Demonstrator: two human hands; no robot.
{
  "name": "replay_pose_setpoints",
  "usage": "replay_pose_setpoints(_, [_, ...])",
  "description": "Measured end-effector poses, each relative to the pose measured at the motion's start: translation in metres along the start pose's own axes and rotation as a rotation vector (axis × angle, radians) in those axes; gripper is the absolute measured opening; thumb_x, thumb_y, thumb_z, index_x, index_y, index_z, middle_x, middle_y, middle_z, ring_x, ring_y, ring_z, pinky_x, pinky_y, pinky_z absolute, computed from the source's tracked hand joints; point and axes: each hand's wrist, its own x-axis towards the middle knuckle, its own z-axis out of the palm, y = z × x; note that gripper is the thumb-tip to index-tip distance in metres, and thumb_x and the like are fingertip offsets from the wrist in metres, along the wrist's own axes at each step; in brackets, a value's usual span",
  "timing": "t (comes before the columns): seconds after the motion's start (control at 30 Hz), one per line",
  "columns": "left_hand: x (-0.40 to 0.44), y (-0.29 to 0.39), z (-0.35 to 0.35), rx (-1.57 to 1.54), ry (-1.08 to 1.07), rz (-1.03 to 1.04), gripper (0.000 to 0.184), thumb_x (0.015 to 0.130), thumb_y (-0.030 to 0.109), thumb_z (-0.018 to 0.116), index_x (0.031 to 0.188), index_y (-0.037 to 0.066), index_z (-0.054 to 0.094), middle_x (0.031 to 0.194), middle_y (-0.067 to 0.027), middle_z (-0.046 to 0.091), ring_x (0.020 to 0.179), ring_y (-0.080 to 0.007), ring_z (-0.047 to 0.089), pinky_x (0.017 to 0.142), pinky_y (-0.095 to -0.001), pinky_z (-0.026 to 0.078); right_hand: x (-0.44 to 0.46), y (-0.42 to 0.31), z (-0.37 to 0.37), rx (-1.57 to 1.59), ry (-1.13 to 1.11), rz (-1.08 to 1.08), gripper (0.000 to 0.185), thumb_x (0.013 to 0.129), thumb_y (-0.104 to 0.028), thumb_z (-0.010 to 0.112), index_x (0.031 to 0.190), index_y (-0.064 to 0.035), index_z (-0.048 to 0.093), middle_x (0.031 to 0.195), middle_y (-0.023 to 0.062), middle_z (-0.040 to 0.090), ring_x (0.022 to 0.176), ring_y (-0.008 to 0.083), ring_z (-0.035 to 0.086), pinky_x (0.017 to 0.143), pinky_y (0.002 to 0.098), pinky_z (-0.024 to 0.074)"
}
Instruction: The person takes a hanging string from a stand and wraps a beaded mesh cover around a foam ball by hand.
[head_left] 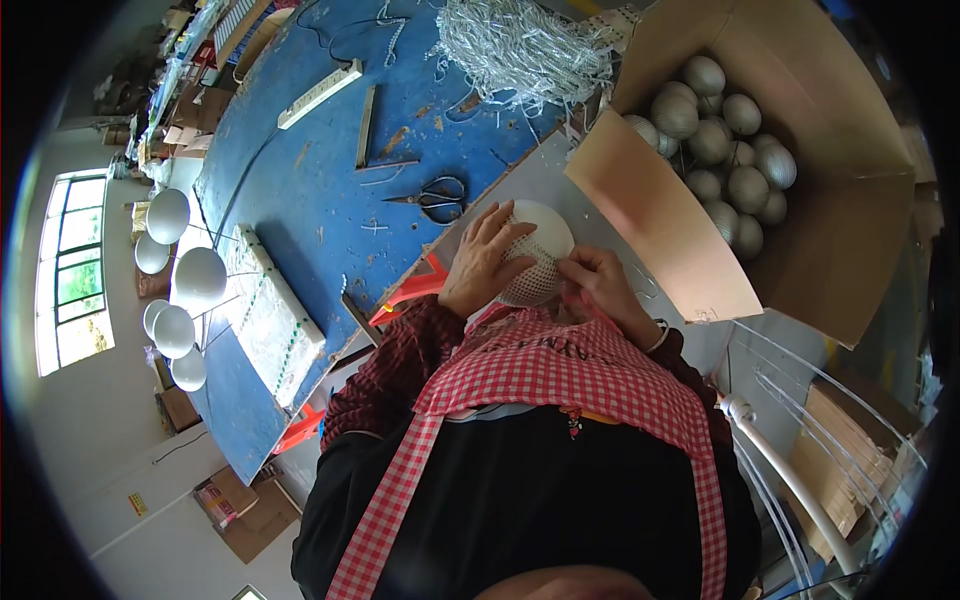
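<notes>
A white ball (543, 226) sits at my lap, its lower part covered in a beaded or mesh-like silvery surface and its top smooth. My left hand (485, 262) is laid over the ball's left side, fingers spread across it and thumb against the patterned part, holding it. At the ball's right edge, my right hand (606, 284) is closed in a pinch; whatever lies between its fingertips is too small to make out. Black-handled scissors (438, 199) lie on the blue table (310, 190) just beyond my left hand.
An open cardboard box (665, 215) at the right holds several silvery wound balls (748, 188). A heap of silver strands (520, 50) lies at the table's far edge. A power strip (320, 94) is farther left. White balls on sticks (200, 277) stand in a foam block (275, 320).
</notes>
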Motion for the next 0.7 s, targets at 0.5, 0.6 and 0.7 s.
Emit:
replay_pose_setpoints(0.5, [-0.002,0.002,0.005,0.027,0.077,0.019,0.043,0.07,0.016,0.07,0.11,0.015,0.057,0.12,-0.0136,0.044,0.114,-0.0341,0.042,0.09,-0.0422,0.039,0.009,0.008,-0.003,-0.025,0.017,0.011,0.02,0.084,-0.015,0.058,0.07,-0.0009,0.057,0.058,0.0004,0.055,0.051,0.0057,0.051,0.047,0.0205,0.0399])
replay_pose_setpoints(0.6, [0.005,0.021,0.001,0.126,0.03,-0.041,0.045,0.069,0.017,0.07,0.112,0.016,0.057,0.119,-0.0145,0.046,0.114,-0.0345,0.042,0.091,-0.0429,0.038,0.007,0.005,-0.007,-0.044,0.03,-0.001,0.02,0.083,-0.016,0.058,0.07,-0.0008,0.057,0.058,0.0006,0.055,0.051,0.0058,0.051,0.047,0.0207,0.04])
replay_pose_setpoints(0.7, [0.006,0.016,0.004,0.132,0.017,0.002,0.049,0.069,0.019,0.07,0.115,0.017,0.055,0.12,-0.015,0.045,0.115,-0.0347,0.04,0.093,-0.0432,0.036,0.005,0.003,-0.009,-0.036,0.047,-0.038,0.021,0.083,-0.017,0.059,0.07,-0.0007,0.058,0.058,0.001,0.055,0.052,0.006,0.051,0.047,0.0206,0.0402])
